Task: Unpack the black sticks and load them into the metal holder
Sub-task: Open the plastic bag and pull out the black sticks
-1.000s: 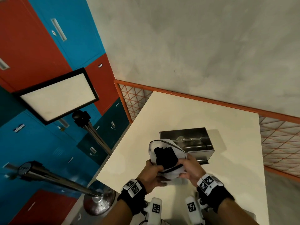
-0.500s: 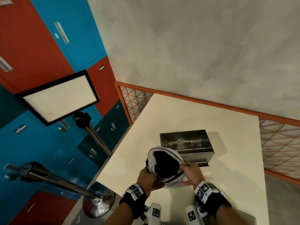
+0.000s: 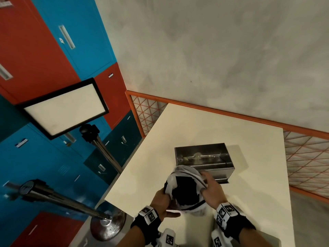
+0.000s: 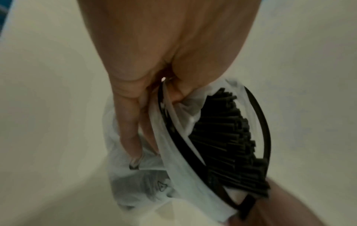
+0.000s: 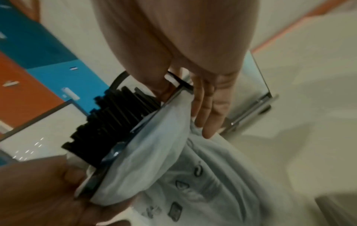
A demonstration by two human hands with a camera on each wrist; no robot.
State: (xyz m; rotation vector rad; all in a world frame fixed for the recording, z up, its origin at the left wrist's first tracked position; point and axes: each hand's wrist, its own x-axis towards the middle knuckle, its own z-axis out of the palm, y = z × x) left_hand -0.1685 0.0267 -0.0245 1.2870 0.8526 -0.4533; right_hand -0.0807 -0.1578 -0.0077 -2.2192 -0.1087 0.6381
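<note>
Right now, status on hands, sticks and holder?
Left hand and right hand both pinch the bag mouth open. Black sticks bundled inside. Metal holder beyond, unobstructed.

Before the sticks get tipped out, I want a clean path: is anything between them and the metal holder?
Only the white plastic bag around the black sticks; its mouth is open. The metal holder beyond is open-topped.

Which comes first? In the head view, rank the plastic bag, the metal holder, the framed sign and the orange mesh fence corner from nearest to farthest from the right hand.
1. plastic bag: in the right hand, at its rim.
2. metal holder: just beyond the hand, on the table.
3. orange mesh fence corner: past the table's far-left corner.
4. framed sign: far left, on its stand.
</note>
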